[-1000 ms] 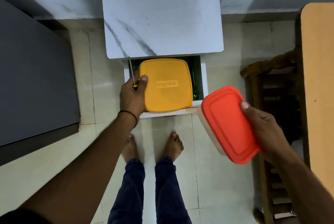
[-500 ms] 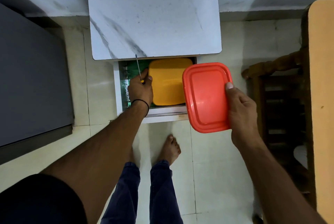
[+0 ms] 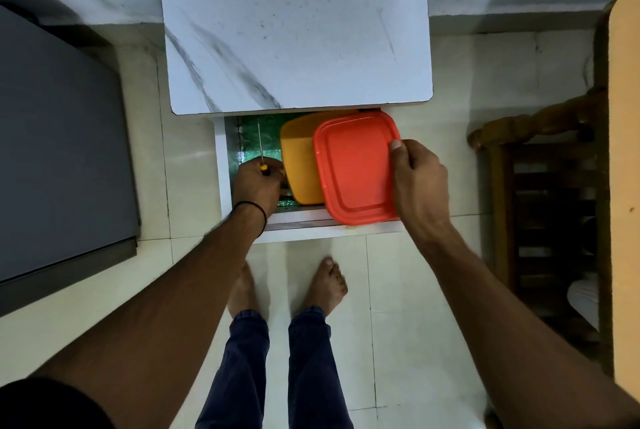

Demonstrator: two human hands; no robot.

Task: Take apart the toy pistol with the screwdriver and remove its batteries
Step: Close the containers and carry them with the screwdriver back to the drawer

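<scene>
My left hand [image 3: 257,186] is inside the open drawer [image 3: 221,172], shut on a thin screwdriver [image 3: 260,142] whose metal shaft points away from me and whose yellow handle tip shows above the fist. My right hand [image 3: 417,182] grips the right edge of a red-lidded box [image 3: 356,168] and holds it over the drawer's right half. The red box overlaps an orange-lidded box [image 3: 299,165] that lies in the drawer. No toy pistol or batteries are visible.
The drawer hangs under a white marble-patterned table [image 3: 298,26] and has a green lining [image 3: 256,130]. A dark grey cabinet [image 3: 59,151] stands at the left. A wooden chair [image 3: 540,206] and an orange tabletop [image 3: 625,186] are at the right. My bare feet stand on tiled floor [image 3: 412,324].
My right hand has carried the red box from low right up and left, over the drawer and onto the orange box. My left hand with the screwdriver has sunk into the drawer's left side.
</scene>
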